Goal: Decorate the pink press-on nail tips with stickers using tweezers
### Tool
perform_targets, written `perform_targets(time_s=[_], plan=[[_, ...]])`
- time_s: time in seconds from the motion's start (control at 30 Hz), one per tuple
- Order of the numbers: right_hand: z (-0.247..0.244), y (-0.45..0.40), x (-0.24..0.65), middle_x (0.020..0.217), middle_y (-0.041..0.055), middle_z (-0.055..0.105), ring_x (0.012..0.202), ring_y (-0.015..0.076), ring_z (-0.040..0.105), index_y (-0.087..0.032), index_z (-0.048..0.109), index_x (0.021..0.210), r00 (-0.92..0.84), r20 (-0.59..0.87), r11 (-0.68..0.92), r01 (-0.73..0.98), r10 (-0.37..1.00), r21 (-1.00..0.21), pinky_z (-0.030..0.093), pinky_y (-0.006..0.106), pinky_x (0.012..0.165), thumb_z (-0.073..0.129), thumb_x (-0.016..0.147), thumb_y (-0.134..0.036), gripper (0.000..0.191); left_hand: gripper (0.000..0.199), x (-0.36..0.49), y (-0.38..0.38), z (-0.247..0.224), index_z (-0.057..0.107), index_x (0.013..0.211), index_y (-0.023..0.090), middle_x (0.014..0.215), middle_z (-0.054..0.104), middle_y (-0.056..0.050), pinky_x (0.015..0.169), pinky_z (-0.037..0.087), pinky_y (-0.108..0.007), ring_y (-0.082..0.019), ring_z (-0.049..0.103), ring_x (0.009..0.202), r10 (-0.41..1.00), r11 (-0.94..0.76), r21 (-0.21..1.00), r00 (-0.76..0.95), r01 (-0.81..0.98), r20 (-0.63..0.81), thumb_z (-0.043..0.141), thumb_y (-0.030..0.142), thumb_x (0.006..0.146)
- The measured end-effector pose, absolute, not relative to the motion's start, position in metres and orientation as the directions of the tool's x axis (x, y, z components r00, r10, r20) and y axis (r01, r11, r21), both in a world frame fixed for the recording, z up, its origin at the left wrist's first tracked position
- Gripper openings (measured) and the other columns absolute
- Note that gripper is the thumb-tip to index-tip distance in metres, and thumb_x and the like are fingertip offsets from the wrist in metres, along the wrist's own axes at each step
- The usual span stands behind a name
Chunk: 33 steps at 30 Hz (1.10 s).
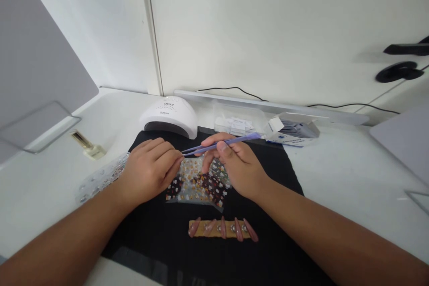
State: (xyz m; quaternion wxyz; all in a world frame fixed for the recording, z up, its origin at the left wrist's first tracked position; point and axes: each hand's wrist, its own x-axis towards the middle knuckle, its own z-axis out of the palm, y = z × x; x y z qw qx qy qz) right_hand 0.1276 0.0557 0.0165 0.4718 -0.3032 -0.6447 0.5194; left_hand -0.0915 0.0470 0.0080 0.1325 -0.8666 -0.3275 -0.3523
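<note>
My right hand (239, 161) grips a pair of purple tweezers (221, 142), pointing left. Their tips meet the fingertips of my left hand (150, 170), which is closed; anything pinched there is hidden or too small to make out. Below both hands lies a patterned nail sticker sheet (197, 185) with orange, white and dark designs. Another clear sticker sheet (97, 178) sits partly behind my left forearm. Nearer me, several long pink false nails (223, 227) are mounted on a tan strip (201, 229).
A black mat (161, 241) covers the middle of the white table (338, 178). At the back stand a white nail lamp (170, 116), a clear plastic container (237, 123) and an open box of packets (291, 132). A nail polish bottle (89, 145) lies at left.
</note>
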Motion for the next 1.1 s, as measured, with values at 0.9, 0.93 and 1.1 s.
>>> perform_targets(time_s=[0.9,0.93,1.1], plan=[[0.045,0.067,0.150,0.083,0.0038,0.075,0.053,0.0174,0.068,-0.020,0.065,0.095,-0.388,0.379,0.318,-0.214,0.840,-0.924,0.054,0.033,0.053,0.064,0.086,-0.055,0.037,0.009,-0.108,0.056,0.008,0.067,0.084,0.017,0.075,0.068,-0.003,0.063,0.050,-0.028,-0.015,0.062,0.069,0.525,-0.727,0.197,0.346,0.658,0.778,0.060,0.017,0.090],[0.049,0.063,0.152,0.082,0.0036,0.075,0.053,0.0174,0.068,-0.020,0.065,0.094,-0.376,0.397,0.340,-0.211,0.837,-0.917,0.054,0.033,0.053,0.064,0.086,-0.056,0.037,0.009,-0.109,0.057,0.007,0.067,0.084,0.017,0.075,0.067,-0.004,0.064,0.050,-0.028,-0.015,0.061,0.069,0.526,-0.728,0.202,0.344,0.655,0.778,0.060,0.017,0.090],[0.056,0.032,0.182,0.079,0.0013,0.075,0.048,0.0170,0.066,-0.023,0.064,0.094,-0.151,0.475,0.443,-0.206,0.867,-0.873,0.053,0.033,0.049,0.065,0.086,-0.056,0.033,0.009,-0.100,0.050,0.005,0.065,0.086,0.016,0.078,0.067,-0.005,0.067,0.052,-0.029,-0.016,0.061,0.074,0.497,-0.788,0.180,0.436,0.589,0.750,0.058,0.016,0.091]])
